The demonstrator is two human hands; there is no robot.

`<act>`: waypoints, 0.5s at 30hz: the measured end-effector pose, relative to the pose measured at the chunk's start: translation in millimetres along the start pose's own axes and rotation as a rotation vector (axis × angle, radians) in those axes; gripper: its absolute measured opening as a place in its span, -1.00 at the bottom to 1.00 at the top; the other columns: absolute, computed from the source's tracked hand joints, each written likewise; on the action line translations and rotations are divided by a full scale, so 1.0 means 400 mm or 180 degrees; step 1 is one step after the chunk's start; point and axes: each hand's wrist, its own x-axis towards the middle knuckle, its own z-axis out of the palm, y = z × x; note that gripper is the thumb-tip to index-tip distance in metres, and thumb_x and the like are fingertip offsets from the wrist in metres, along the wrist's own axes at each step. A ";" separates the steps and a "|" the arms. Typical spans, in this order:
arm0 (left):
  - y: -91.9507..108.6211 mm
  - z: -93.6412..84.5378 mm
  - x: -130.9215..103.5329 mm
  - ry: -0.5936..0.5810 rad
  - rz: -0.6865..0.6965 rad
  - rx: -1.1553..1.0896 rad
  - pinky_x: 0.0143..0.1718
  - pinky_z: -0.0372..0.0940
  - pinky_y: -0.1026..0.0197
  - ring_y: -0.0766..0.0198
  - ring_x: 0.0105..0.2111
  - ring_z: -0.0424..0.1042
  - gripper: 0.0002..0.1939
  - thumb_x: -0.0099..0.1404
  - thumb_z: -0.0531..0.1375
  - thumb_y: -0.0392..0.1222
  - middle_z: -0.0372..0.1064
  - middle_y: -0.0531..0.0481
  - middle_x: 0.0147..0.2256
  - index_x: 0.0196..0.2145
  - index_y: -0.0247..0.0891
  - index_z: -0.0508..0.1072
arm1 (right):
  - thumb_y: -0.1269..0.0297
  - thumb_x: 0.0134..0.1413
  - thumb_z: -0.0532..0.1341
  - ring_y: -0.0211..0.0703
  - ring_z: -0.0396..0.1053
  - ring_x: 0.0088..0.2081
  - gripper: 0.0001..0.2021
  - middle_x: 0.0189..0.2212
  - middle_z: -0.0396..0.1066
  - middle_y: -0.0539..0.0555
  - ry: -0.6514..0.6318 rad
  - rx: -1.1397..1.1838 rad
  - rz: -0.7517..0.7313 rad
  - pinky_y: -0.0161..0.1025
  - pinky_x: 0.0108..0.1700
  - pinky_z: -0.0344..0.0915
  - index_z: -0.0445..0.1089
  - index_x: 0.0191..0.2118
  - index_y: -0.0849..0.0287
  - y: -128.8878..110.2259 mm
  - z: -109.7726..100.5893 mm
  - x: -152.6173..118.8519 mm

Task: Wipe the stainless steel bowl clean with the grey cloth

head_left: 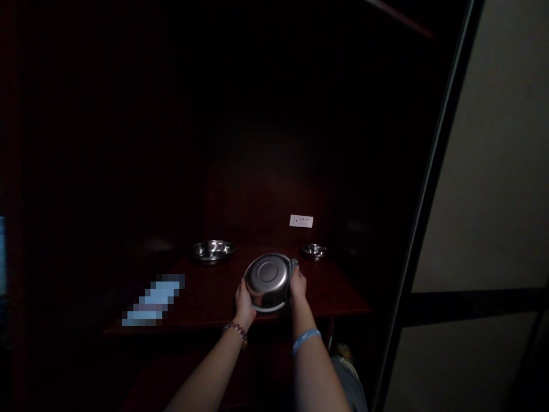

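A round metal bowl (266, 280), silvery and polished, with a ring pressed into its flat base and a bright band along its rim, is held up just below the centre of the frame, in front of the dark red shelf (206, 300). The left hand (244, 302) grips it at the lower left of its rim, thumb laid along the side and the other fingers mostly hidden; the right hand (299, 285) is curled against its right side, with a bunched grey cloth (293, 265) between hand and metal. Both hands are parted by about the bowl's breadth; how far the hidden fingers curl, I cannot tell. The base faces the camera, tipped somewhat upward, and the mouth is turned away, out of sight; being round, the bowl has its axis through the base, running from the viewer toward the back. Left of centre on the shelf sits a wide shiny dish (213, 252), and right of centre a smaller one (315, 252), below a white socket panel (301, 221).
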 end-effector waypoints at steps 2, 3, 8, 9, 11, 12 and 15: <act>-0.003 -0.006 0.011 -0.0062 0.0043 0.0005 0.05 0.40 0.12 0.22 -0.22 0.58 -0.79 0.47 0.14 -0.18 0.58 -0.08 -0.25 -0.22 -0.25 0.57 | 0.11 0.41 0.06 0.13 0.57 0.04 -0.53 -0.05 0.59 0.40 0.0053 -0.0072 0.0093 -0.22 0.01 0.40 0.61 -0.06 0.39 -0.004 0.004 -0.005; -0.004 -0.009 0.016 -0.0073 0.0061 0.0019 0.05 0.40 0.12 0.22 -0.22 0.58 -0.79 0.47 0.14 -0.18 0.58 -0.07 -0.26 -0.23 -0.25 0.56 | 0.12 0.42 0.06 0.12 0.56 0.05 -0.53 -0.05 0.59 0.39 0.0059 -0.0097 0.0088 -0.22 0.03 0.40 0.61 -0.06 0.39 -0.007 0.005 -0.008; -0.003 -0.013 0.031 -0.0091 0.0070 0.0056 0.13 0.36 0.07 0.18 -0.16 0.57 -0.77 0.48 0.12 -0.18 0.58 -0.08 -0.27 -0.24 -0.26 0.56 | 0.13 0.43 0.04 0.16 0.54 0.08 -0.52 -0.05 0.59 0.39 0.0092 -0.0194 0.0129 -0.22 0.05 0.39 0.63 -0.09 0.38 -0.024 0.008 -0.024; -0.002 -0.011 0.031 -0.0110 0.0082 0.0050 0.16 0.34 0.05 0.17 -0.14 0.57 -0.77 0.48 0.12 -0.18 0.58 -0.08 -0.26 -0.23 -0.26 0.56 | 0.13 0.43 0.05 0.15 0.55 0.07 -0.54 -0.05 0.60 0.38 0.0099 -0.0179 0.0145 -0.22 0.04 0.39 0.63 -0.09 0.36 -0.026 0.008 -0.025; 0.001 -0.008 0.026 -0.0125 0.0100 0.0055 0.20 0.31 0.03 0.16 -0.10 0.57 -0.78 0.48 0.13 -0.18 0.59 -0.08 -0.24 -0.22 -0.26 0.57 | 0.16 0.42 0.07 0.14 0.55 0.07 -0.57 -0.07 0.61 0.37 0.0125 -0.0127 0.0171 -0.24 0.02 0.39 0.64 -0.10 0.35 -0.026 0.006 -0.025; 0.003 -0.006 0.020 -0.0129 0.0110 0.0065 0.21 0.30 0.02 0.16 -0.08 0.57 -0.79 0.47 0.13 -0.18 0.59 -0.08 -0.23 -0.22 -0.26 0.57 | 0.17 0.41 0.09 0.13 0.56 0.06 -0.58 -0.08 0.61 0.38 0.0134 -0.0090 0.0187 -0.25 0.01 0.39 0.64 -0.10 0.35 -0.023 0.004 -0.023; 0.008 -0.002 -0.005 -0.0208 0.0132 0.0093 0.21 0.31 0.01 0.14 -0.08 0.58 -0.78 0.47 0.13 -0.19 0.60 -0.13 -0.22 -0.20 -0.28 0.57 | 0.17 0.39 0.13 0.09 0.58 0.01 -0.60 -0.12 0.61 0.40 0.0094 0.0154 0.0360 -0.28 -0.06 0.42 0.62 -0.08 0.40 0.000 -0.010 -0.013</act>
